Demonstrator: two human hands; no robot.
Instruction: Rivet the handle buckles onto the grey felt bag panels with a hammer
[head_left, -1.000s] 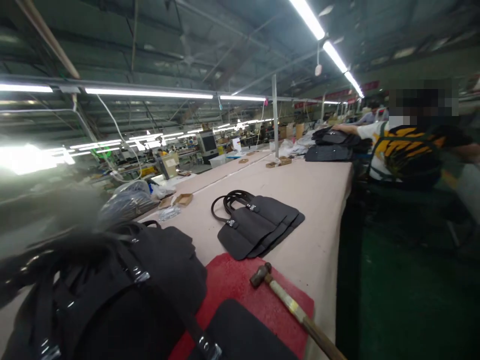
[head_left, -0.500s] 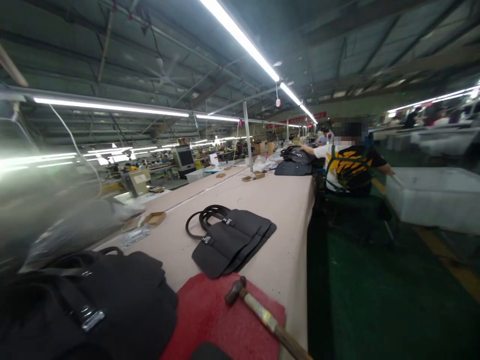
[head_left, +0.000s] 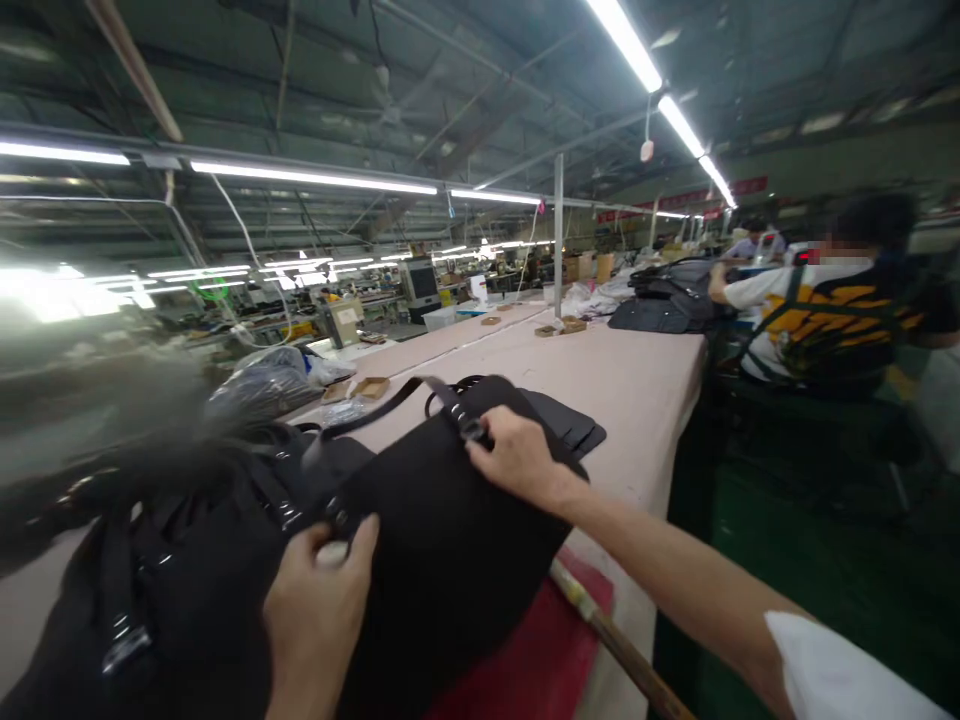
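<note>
I hold up a black bag panel [head_left: 450,540] with a strap and metal buckle over the table. My right hand [head_left: 517,455] grips its top edge by the buckle, fingers closed. My left hand [head_left: 319,610] pinches its lower left edge near another buckle. Under the panel lies a red mat [head_left: 547,660], and a hammer's handle [head_left: 615,650] sticks out to the lower right. A heap of black bag parts [head_left: 165,560] lies left of my hands.
A long beige table [head_left: 637,390] runs away from me, with a stack of dark panels [head_left: 570,425] behind the held piece. Small cardboard boxes [head_left: 371,387] and plastic bags sit on the left. A person in a yellow-patterned shirt [head_left: 832,320] works at the far right.
Both my hands have come into view and lifted a black panel, which now covers the hammer head and most of the red mat. The camera swung left and back right.
</note>
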